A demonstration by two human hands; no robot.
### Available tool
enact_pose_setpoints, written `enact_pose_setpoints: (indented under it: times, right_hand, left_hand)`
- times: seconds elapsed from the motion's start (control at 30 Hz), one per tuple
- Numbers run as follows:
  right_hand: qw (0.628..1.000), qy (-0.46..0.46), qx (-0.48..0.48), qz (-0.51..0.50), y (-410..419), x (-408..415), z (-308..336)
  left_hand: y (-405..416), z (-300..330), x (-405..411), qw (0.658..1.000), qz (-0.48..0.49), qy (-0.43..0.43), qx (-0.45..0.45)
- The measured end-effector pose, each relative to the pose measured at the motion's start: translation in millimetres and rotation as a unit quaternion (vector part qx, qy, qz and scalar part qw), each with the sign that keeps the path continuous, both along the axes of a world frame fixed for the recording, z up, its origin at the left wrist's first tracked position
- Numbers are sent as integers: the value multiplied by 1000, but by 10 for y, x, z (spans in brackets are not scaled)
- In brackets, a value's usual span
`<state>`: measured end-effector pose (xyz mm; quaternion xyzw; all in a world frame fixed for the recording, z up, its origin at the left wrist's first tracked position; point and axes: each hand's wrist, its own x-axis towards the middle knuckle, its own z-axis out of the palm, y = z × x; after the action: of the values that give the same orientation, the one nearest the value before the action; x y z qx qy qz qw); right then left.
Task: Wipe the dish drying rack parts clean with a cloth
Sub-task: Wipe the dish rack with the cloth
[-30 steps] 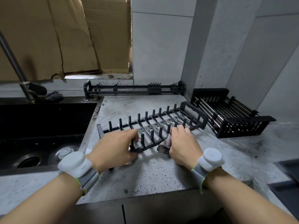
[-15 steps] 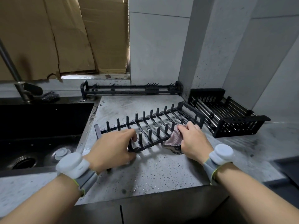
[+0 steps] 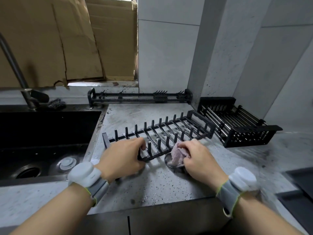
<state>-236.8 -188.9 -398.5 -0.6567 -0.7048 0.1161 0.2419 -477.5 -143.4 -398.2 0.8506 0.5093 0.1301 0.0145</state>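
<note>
A black plate rack (image 3: 171, 131) with upright pegs lies flat on the speckled grey counter (image 3: 152, 182). My left hand (image 3: 122, 158) grips its near left corner, fingers curled round the frame. My right hand (image 3: 198, 158) holds a bunched pinkish cloth (image 3: 176, 156) against the rack's near edge, about midway along it. Part of the cloth lies on the counter under my fingers.
A black basket rack (image 3: 237, 128) stands at the right against the wall. A long black hook rail (image 3: 138, 97) lies along the back. A dark sink (image 3: 42, 141) with a drain stopper (image 3: 67, 162) and a tap (image 3: 15, 70) is at the left.
My right hand has slid the cloth back leftward along the rack's near edge, after going right in the frame before. My left hand keeps its grip on the corner.
</note>
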Motion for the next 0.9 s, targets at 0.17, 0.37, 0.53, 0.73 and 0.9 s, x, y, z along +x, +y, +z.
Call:
enact_pose_setpoints:
  times: [0.17, 0.37, 0.53, 0.73, 0.9]
  right_hand:
    - [994, 41, 44, 94, -228, -183, -47]
    - [984, 93, 119, 91, -111, -400, -94]
    - [977, 94, 192, -8, 21, -263, -159]
    - [979, 29, 194, 45, 107, -613, -313]
    - [978, -66, 189, 55, 79, -617, -501]
  left_hand:
    - [22, 40, 99, 1000, 7, -4, -19]
    - [-14, 50, 152, 999, -8, -21, 31]
    - [-5, 9, -293, 997, -45, -57, 23]
    - [-3, -215, -352, 995, -75, -58, 32]
    - [19, -244, -347, 995, -70, -54, 55]
